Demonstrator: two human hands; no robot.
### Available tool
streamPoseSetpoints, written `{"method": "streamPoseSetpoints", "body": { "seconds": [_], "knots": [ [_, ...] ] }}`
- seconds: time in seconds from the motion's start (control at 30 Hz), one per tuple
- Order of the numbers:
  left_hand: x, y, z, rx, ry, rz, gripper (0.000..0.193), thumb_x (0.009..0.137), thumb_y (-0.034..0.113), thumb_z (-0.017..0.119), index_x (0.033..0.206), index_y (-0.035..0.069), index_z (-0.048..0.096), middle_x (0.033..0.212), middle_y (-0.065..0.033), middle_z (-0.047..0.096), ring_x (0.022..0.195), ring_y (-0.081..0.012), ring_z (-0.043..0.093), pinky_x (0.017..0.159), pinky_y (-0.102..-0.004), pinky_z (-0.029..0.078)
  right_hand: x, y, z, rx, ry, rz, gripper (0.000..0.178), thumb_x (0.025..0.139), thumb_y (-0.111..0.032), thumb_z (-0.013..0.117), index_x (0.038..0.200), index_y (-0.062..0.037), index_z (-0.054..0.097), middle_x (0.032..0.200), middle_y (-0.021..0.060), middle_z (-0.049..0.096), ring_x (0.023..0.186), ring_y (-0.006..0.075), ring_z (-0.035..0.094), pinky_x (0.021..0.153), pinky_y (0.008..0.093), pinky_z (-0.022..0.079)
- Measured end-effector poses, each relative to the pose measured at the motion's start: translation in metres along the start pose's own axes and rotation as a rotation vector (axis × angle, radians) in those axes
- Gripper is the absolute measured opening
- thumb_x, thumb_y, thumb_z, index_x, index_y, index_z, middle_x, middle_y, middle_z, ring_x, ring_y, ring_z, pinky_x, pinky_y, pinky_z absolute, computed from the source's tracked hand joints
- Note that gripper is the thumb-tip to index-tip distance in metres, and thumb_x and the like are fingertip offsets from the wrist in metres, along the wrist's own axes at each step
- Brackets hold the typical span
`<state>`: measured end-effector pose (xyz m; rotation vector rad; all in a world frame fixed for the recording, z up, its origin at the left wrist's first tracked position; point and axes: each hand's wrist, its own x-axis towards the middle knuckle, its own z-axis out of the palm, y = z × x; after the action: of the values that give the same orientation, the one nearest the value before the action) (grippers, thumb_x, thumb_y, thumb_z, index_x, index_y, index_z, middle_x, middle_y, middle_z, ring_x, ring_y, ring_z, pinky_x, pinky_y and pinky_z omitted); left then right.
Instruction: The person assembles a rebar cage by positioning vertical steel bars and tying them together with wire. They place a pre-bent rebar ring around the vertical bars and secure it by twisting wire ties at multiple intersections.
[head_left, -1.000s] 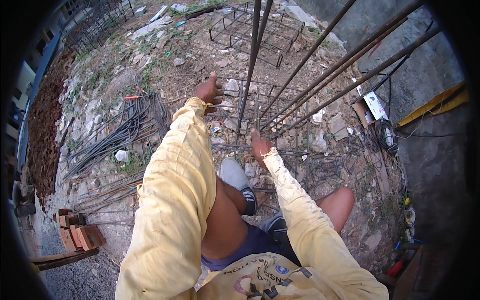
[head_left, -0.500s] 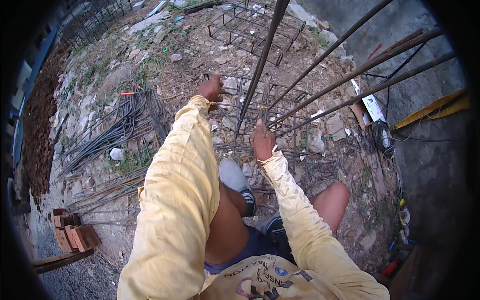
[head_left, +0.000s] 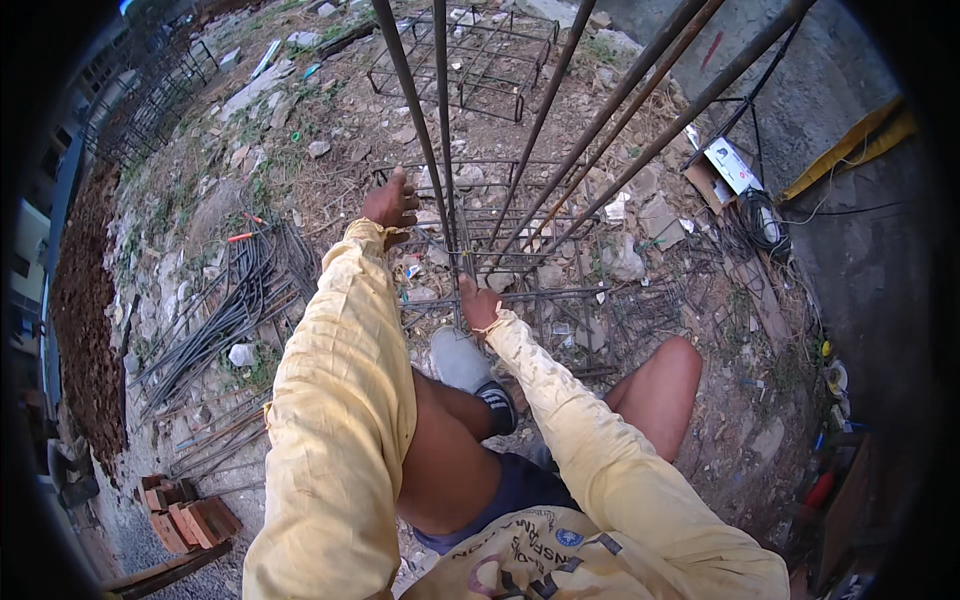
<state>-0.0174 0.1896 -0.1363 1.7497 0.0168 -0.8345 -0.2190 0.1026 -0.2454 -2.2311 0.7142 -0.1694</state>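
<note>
Since the earlier frames the view has tipped forward, so the tall cage of rusty steel reinforcing bars (head_left: 520, 200) now fills the upper middle; both hands keep roughly the same places on it. Largest item: that upright bar cage, long rods rising toward the camera, tied with horizontal square stirrups near its base, standing on rubble-strewn ground (head_left: 300, 150). A second, smaller rebar cage (head_left: 470, 60) lies well apart beyond it. Left of the person, a loose bundle of dark bent rods (head_left: 230, 310) lies on the dirt; a stack of red bricks (head_left: 185, 520) sits near the lower left edge. To the right, a coil of black cable (head_left: 760, 225) beside a flattened cardboard box (head_left: 725, 165). Left hand (head_left: 390, 205), yellow sleeve, is closed around a horizontal stirrup at the cage's left side. Right hand (head_left: 478, 303) is pressed onto a lower stirrup; whether its fingers are closed cannot be told. Open room lies left of the cage; the right side is crowded by slanting rods.
</note>
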Motion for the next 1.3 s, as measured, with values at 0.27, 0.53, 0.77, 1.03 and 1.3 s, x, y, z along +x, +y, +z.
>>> {"method": "streamPoseSetpoints", "body": {
  "seconds": [0.27,0.53,0.77,1.03,1.3],
  "knots": [
    [0.0,-0.002,0.003,0.14,-0.025,-0.055,0.072,0.094,0.064,0.033,0.137,0.008,0.047,0.133,-0.0121,0.056,0.108,-0.0305,0.056,0.09,-0.0523,0.044,-0.108,0.04,-0.043,0.344,-0.031,-0.138,0.054,0.096,-0.054,0.04,0.103,-0.0022,0.054,0.075,0.0238,0.062,0.08,0.0473,0.063,0.069,0.052,0.047],
    [0.008,-0.017,0.051,-0.133,-0.146,-0.195,0.104,0.083,0.081,0.027,0.151,0.003,0.019,0.158,-0.02,0.012,0.145,-0.0398,0.013,0.109,-0.0656,0.015,-0.093,0.05,-0.068,0.471,0.095,-0.134,0.057,0.097,-0.056,0.037,0.113,-0.0031,0.047,0.077,0.0246,0.062,0.074,0.0469,0.062,0.059,0.0509,0.047],
    [0.014,-0.025,0.048,-0.078,-0.21,-0.262,0.108,0.081,0.083,0.027,0.152,0.003,0.017,0.158,-0.0167,0.016,0.144,-0.0319,0.02,0.108,-0.0659,0.014,-0.041,0.04,-0.066,0.287,0.202,-0.019,0.048,0.098,-0.05,0.039,0.106,-0.0037,0.048,0.075,0.0248,0.062,0.072,0.0468,0.062,0.058,0.0511,0.049],
    [-0.002,-0.028,0.026,-0.162,-0.228,-0.333,0.11,0.079,0.083,0.033,0.15,0.001,0.02,0.154,-0.0164,0.027,0.142,-0.031,0.025,0.109,-0.0628,0.011,-0.031,0.021,-0.068,0.368,0.019,0.069,0.039,0.098,-0.038,0.043,0.112,-0.0014,0.051,0.073,0.0254,0.06,0.062,0.0405,0.063,0.052,0.048,0.049],
    [0.001,-0.024,0.046,-0.153,-0.175,-0.376,0.114,0.076,0.088,0.034,0.15,0.002,0.022,0.157,-0.0153,0.023,0.143,-0.0297,0.027,0.108,-0.0642,0.015,-0.029,0.056,-0.087,0.417,-0.069,0.112,0.055,0.096,-0.053,0.04,0.107,0.0008,0.047,0.073,0.029,0.064,0.072,0.0458,0.066,0.06,0.0539,0.051]
  ]
}}
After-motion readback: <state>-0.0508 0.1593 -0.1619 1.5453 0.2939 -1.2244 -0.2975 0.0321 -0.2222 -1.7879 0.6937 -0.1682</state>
